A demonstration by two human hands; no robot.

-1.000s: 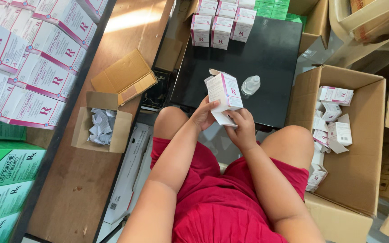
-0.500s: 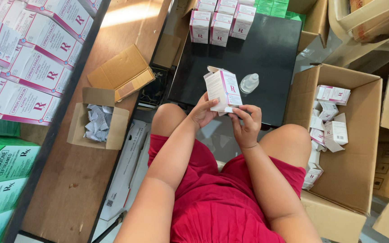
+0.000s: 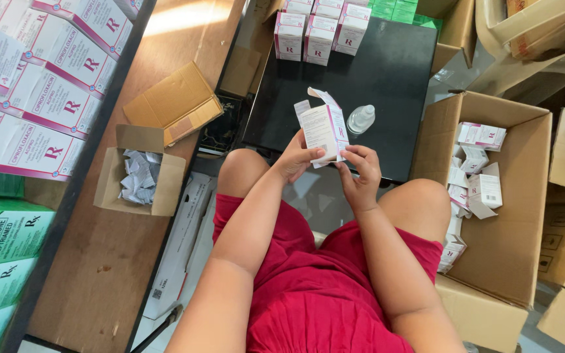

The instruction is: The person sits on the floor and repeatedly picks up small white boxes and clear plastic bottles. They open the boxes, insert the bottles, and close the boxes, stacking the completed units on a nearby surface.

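From the head camera I see my left hand (image 3: 293,160) clamped around a small white-and-pink carton (image 3: 324,131), held above the black surface (image 3: 393,72) with its top flaps open. My right hand (image 3: 359,175) pinches the carton's lower edge, I think. A clear vial (image 3: 361,119) stands just beside it.

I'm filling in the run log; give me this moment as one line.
left hand: holds small white-and-pink carton | right hand: at carton's lower end | top flaps: open | clear vial: on black surface
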